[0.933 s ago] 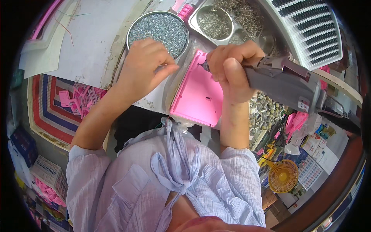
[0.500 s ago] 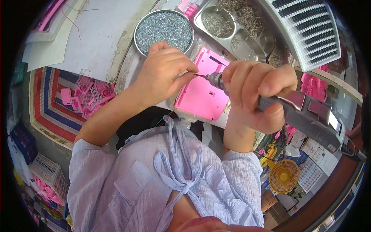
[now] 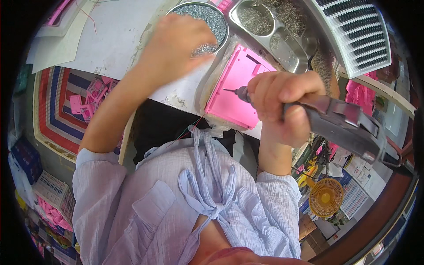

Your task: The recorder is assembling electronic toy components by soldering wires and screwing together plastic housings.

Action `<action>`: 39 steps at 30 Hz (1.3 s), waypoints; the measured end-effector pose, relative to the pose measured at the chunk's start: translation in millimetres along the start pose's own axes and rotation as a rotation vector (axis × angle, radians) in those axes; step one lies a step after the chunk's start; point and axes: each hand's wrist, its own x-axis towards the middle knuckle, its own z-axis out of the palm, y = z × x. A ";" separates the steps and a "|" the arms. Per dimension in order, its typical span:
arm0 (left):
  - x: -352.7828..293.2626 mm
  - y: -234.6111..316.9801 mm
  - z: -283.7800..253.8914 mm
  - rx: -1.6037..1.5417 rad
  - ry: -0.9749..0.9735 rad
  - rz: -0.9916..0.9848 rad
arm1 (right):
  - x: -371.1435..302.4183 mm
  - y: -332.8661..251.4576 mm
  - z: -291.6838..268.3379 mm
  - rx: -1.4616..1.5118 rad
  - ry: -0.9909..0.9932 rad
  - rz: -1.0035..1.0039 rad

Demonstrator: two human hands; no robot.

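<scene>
Tray beside bowl | left fingers half-curled across, hold unclear | right fingers clasp screwdriver

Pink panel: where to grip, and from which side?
Probably its long left edge, coming from the left: the pink panel lies flat with that edge exposed, while the right hand and power screwdriver cover part of its right side.

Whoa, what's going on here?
The right hand grips a power screwdriver, its bit over a pink panel. The left hand, blurred, is in front of a round bowl of small metal pieces. I can't tell whether it holds one. A metal tray lies beyond the panel.
</scene>
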 end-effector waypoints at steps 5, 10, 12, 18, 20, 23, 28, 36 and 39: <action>-10.6 -32.2 11.2 0.283 -0.085 -0.089 | -12.6 9.7 0.3 0.005 0.040 0.118; -7.0 -30.9 17.4 0.223 0.041 -0.108 | -11.5 19.3 0.7 -0.077 0.027 0.118; -1.7 -33.0 19.0 0.165 0.076 -0.089 | -10.3 21.4 5.0 -0.192 0.035 0.116; -4.6 -4.6 -6.3 -0.392 -0.049 -0.405 | -16.0 24.5 0.5 -0.446 -0.009 0.210; -12.5 10.8 -10.4 -0.590 -0.028 -0.482 | -17.5 26.1 7.2 -0.531 0.008 0.196; -33.0 37.2 -3.0 -0.716 0.072 -0.446 | -12.3 24.2 6.0 -0.563 -0.097 0.161; -62.3 54.2 18.7 -0.641 0.058 -0.258 | -9.1 1.8 4.2 -0.169 0.020 0.055; -56.6 72.0 13.0 -0.585 0.092 -0.118 | -15.1 -8.8 15.0 -0.048 -0.051 -0.028; -53.2 69.4 14.7 -0.500 0.108 0.035 | -20.5 -8.4 17.2 -0.048 -0.007 -0.015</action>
